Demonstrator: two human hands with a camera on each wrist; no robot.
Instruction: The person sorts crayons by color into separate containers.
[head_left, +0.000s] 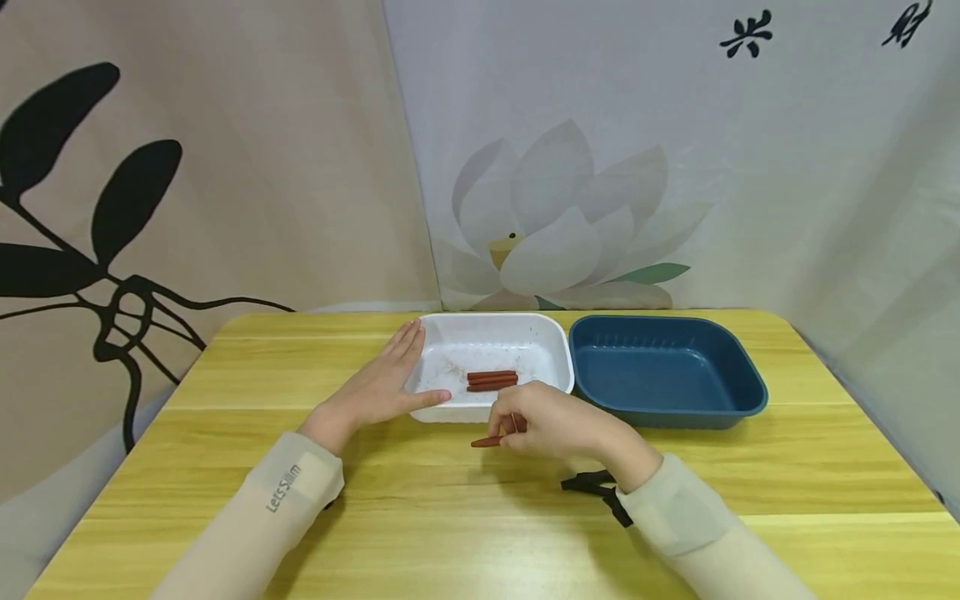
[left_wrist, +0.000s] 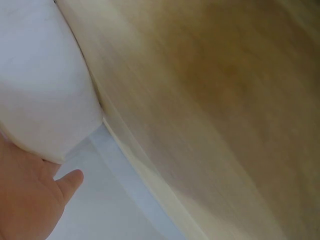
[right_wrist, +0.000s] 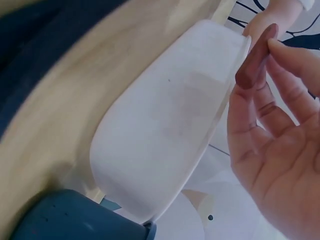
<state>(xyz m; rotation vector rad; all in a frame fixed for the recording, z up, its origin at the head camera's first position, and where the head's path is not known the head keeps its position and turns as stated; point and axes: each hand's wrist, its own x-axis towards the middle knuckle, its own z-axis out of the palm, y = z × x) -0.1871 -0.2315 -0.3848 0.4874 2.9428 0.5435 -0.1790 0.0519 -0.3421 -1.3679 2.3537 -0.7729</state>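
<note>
My right hand (head_left: 551,418) pinches a short reddish-brown stick (right_wrist: 256,59) between thumb and fingers, in front of the near wall of a white plastic tray (head_left: 517,331). Several similar reddish-brown sticks (head_left: 492,380) lie side by side on the tray's floor; what they are made of I cannot tell. With fingers straight, my left hand (head_left: 381,385) rests at the tray's left end, its thumb over the near left corner. The left wrist view catches part of that hand (left_wrist: 30,192) beside the white tray wall.
Right of the white tray stands a dark blue plastic basin (head_left: 663,413), close against it. Both sit towards the back of a yellow wood-grain table (head_left: 450,533). A black strap (head_left: 600,485) hangs under the right wrist. Behind the table hangs a printed cloth (head_left: 322,167).
</note>
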